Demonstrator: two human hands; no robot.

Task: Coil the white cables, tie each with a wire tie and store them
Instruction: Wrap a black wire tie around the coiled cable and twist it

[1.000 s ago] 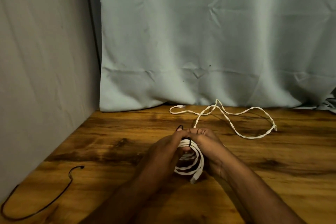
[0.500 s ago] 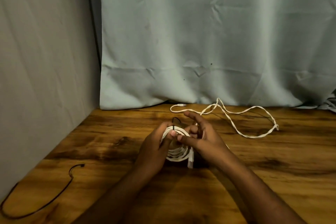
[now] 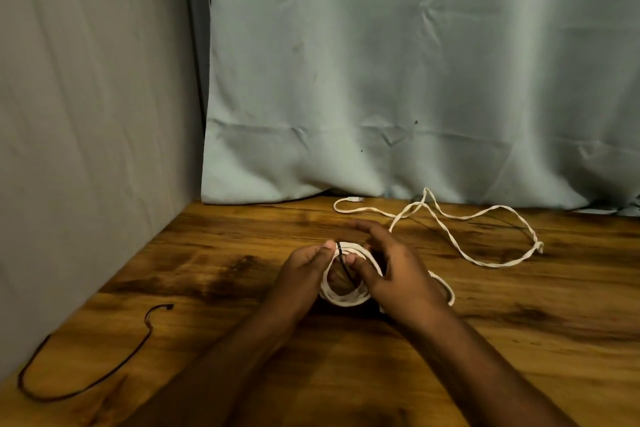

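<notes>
Pinching the coiled white cable (image 3: 346, 295) at frame centre with left hand (image 3: 304, 274), right hand (image 3: 398, 274) gripping the black wire tie (image 3: 343, 262); seeming light, springy, best clamped across the loops.

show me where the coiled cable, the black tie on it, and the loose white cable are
Coiled cable (image 3: 343, 300), head view, lower arc of the coil.
Black tie (image 3: 343, 262), head view, strand crossing the coil's top.
Loose cable (image 3: 460, 246), head view, mid-length on the table.
</notes>
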